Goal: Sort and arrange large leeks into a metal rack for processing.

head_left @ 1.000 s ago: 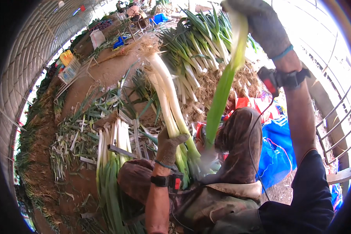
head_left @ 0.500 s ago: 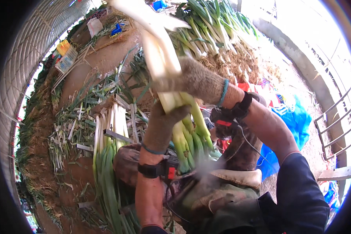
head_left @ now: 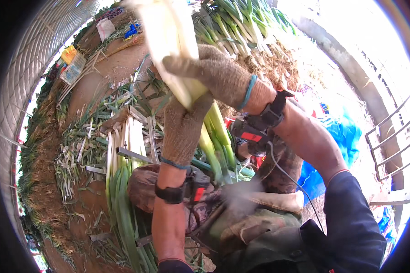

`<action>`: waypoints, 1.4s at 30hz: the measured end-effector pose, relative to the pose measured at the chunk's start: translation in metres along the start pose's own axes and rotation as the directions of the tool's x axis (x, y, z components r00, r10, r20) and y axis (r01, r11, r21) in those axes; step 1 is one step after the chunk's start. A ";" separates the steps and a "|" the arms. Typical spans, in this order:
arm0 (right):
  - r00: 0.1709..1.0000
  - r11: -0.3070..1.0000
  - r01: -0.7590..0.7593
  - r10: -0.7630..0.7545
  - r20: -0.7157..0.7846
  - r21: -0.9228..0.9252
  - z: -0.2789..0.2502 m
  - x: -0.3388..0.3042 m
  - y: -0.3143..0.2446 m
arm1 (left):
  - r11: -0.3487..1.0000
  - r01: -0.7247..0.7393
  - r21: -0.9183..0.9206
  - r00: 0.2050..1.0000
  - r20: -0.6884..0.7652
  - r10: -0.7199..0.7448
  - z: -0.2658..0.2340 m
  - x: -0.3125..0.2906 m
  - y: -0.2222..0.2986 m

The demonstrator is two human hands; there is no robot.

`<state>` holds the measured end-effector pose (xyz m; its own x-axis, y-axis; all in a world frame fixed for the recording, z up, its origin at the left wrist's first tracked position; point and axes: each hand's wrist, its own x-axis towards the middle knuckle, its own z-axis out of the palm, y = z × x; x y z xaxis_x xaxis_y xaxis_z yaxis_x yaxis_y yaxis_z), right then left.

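A bundle of thick white-and-green leeks [head_left: 168,36] is held up in front of me, its white ends blurred toward the top edge. My right hand [head_left: 205,73], in a brown knit glove, is closed around the pale shafts from the right. Just below it, my left hand [head_left: 184,123], gloved alike, grips the same bundle from the left. Green stalks [head_left: 219,136] slant down from the hands toward my lap. Fingers on the far side of the bundle are hidden.
Trimmed leeks [head_left: 125,177] lie in a metal-barred holder [head_left: 134,155] at my left, among leaf scraps [head_left: 79,152]. A heap of rooted leeks [head_left: 255,36] lies at the far right. Blue plastic [head_left: 346,141] and a metal rack [head_left: 392,136] are on the right.
Both hands have shifted slightly left and up with the leeks. My right hand has come nearer the left, its thumb now across the white shafts.
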<state>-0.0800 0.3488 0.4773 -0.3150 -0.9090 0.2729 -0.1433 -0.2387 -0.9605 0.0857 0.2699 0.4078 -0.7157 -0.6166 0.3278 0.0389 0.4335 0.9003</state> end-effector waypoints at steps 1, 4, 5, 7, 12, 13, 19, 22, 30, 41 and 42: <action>0.997 0.995 0.061 -0.056 0.057 -0.081 -0.005 -0.001 0.001 | 0.987 0.040 -0.154 0.999 0.000 -0.040 0.002 -0.002 0.000; 0.983 0.983 0.095 -0.068 0.170 -0.158 -0.008 -0.001 -0.003 | 0.901 0.157 -0.404 0.987 0.042 -0.153 -0.004 -0.009 -0.012; 0.977 0.974 0.115 -0.076 0.197 -0.196 -0.015 0.002 0.000 | 0.856 0.176 -0.486 0.984 0.069 -0.164 -0.006 -0.012 -0.016; 0.978 0.967 0.167 -0.137 0.157 -0.193 -0.023 0.006 0.007 | 0.751 0.204 -0.628 0.979 0.118 -0.167 -0.010 -0.014 -0.015; 0.996 0.998 0.025 -0.019 0.089 -0.066 -0.008 0.004 0.016 | 0.851 0.184 -0.492 0.983 0.090 -0.161 -0.021 -0.006 -0.017; 0.996 0.992 -0.011 0.022 0.091 -0.125 0.006 0.003 0.016 | 0.917 0.176 -0.357 0.984 0.061 -0.165 -0.005 -0.004 -0.028; 0.997 0.998 0.048 -0.045 0.068 -0.042 0.001 0.009 0.037 | 0.862 0.183 -0.472 0.982 0.133 -0.135 0.003 -0.014 -0.020; 0.953 0.934 -0.067 -0.044 0.301 0.350 -0.013 0.011 0.010 | 0.832 0.227 -0.506 0.974 0.138 -0.182 0.006 -0.032 -0.003; 0.875 0.877 0.466 -0.437 0.210 -0.119 -0.013 0.039 0.030 | 0.966 0.038 -0.254 0.976 -0.197 -0.090 0.023 0.008 0.005; 0.639 0.161 0.327 0.688 0.343 -0.931 -0.053 -0.142 0.248 | 0.979 0.002 -0.206 0.832 -0.542 -0.115 -0.057 0.074 0.003; 0.480 0.084 0.363 0.837 0.264 -0.928 -0.056 -0.141 0.247 | 0.983 0.047 -0.175 0.835 -0.534 -0.135 -0.068 0.065 0.000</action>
<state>-0.1233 0.4367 0.2047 -0.0237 -0.7263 -0.6870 -0.9971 -0.0328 0.0692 0.0868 0.1850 0.4491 -0.2308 -0.9239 0.3051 0.1273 0.2822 0.9509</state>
